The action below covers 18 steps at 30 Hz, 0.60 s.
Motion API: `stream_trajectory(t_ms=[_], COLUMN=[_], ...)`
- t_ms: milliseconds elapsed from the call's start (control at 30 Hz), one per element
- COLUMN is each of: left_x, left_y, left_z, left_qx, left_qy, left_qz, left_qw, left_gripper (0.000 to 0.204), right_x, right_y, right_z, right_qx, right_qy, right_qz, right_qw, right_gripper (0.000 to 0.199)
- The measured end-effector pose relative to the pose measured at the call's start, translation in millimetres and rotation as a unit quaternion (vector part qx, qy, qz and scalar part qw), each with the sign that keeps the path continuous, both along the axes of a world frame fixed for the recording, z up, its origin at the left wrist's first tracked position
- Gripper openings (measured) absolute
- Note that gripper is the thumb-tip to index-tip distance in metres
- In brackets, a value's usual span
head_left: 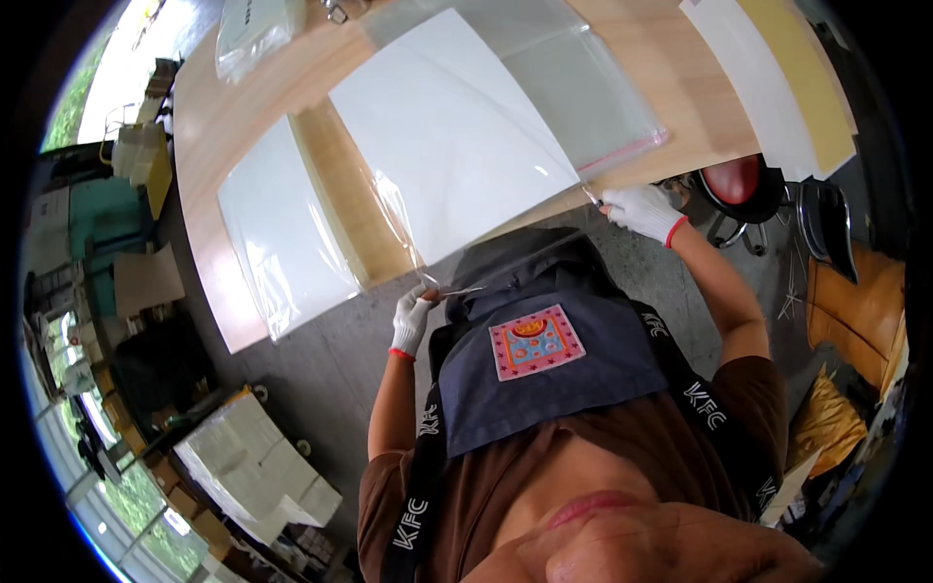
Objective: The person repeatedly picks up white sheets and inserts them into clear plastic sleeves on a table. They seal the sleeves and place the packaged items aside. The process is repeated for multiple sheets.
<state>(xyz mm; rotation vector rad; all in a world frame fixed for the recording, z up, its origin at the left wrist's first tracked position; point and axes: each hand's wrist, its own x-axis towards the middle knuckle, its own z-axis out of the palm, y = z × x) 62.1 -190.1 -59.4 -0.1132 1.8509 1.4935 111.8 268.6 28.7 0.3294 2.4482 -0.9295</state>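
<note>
A large white sheet (pixel 457 126) lies slanted at the near part of the table, inside a clear plastic bag (pixel 391 209) whose open-looking edge hangs past the table's near edge. My left hand (pixel 412 319), in a white glove with a red cuff, is closed on the bag's near left corner. At the bag's right corner, my gloved right hand (pixel 641 212) pinches the plastic, with its fingers closed. The film is stretched between the two hands, over my dark apron (pixel 564 389). Left of the sheet sits a stack of shiny, plastic-covered white sheets (pixel 282 228).
Flat clear plastic bags (pixel 607 107) are piled behind the sheet on the wooden table (pixel 209 146). A plastic-wrapped packet (pixel 258 34) lies at the far left. White and yellow boards (pixel 777 87) overhang the right edge. A red-seated stool (pixel 731 182) stands beyond my right hand.
</note>
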Motion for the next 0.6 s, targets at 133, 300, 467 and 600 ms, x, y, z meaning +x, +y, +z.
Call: stream_trajectory(t_ms=[133,300,467,600], left_x=[21.2,34.7,35.6,30.0], left_y=[11.2,1.9,5.0,22.6], left_z=[6.7,-0.3,12.2,14.3], left_qx=[-0.015,-0.087,-0.078,-0.033], left_qy=[-0.027,0.029,0.013,-0.016], left_qz=[0.111,0.121,0.093,0.138], left_qw=[0.993,0.988,0.993,0.990], left_gripper=[0.025,0.020,0.025,0.028], right_x=[-16.7,-68.1,-83.3,-59.7], right_y=[-16.7,-69.7,-81.5,-141.4], right_z=[-0.9,-10.3,-20.6,-13.0], right_qx=[0.122,0.164,0.205,0.235], right_qy=[0.255,0.331,0.262,0.247], right_qz=[0.117,0.293,0.310,0.334], right_qw=[0.952,0.882,0.891,0.879], right_gripper=[0.019,0.042,0.059,0.045])
